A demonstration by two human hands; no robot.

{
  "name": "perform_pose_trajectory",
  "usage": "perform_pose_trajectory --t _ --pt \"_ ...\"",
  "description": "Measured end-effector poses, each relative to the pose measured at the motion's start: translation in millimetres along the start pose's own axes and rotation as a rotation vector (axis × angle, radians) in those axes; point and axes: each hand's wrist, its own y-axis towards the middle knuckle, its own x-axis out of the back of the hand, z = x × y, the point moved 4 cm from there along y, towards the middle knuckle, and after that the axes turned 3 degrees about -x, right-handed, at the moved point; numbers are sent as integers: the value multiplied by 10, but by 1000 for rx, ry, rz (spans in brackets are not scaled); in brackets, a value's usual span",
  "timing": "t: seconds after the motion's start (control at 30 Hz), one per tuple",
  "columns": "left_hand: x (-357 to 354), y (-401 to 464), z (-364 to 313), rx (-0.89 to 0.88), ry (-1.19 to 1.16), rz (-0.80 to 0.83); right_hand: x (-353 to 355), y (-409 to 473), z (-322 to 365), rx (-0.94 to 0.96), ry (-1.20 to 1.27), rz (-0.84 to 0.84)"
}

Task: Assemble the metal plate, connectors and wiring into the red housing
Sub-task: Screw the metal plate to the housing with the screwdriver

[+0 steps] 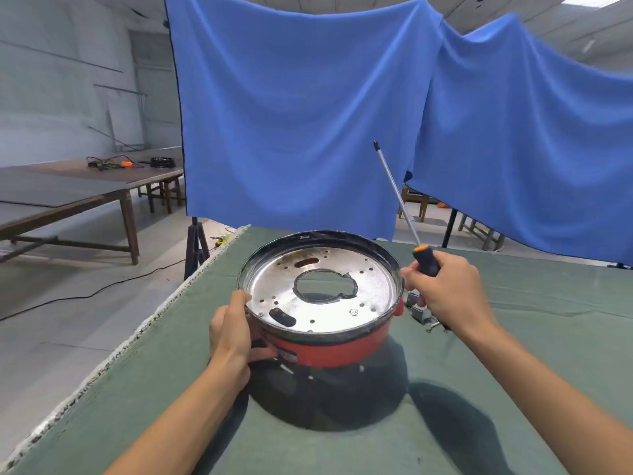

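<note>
Near the table's far edge our left hand [233, 332] grips the red housing [329, 349] to steady it, metal plate [322, 293] seated inside; right hand [442, 286] clutches the screwdriver [407, 217], tip raised clear.

Probably a workshop: bare concrete hall, long wooden tables [68, 197] (cables atop), hung blue cloths [298, 114].

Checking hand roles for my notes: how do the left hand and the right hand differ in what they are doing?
The left hand grips the side of the red housing, low by the table; the right hand holds a screwdriver, raised beside the rim. The left steadies the housing; the right's tool points up and away, off the metal plate. Both are bare.
</note>
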Motion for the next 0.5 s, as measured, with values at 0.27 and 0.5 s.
perform_pose_trajectory --t 0.27,0.5 --pt "-20 -41 -78 74 146 275 7 -16 322 64 -187 295" --pt "-231 -127 -79 231 193 655 -175 -58 298 95 -111 339"
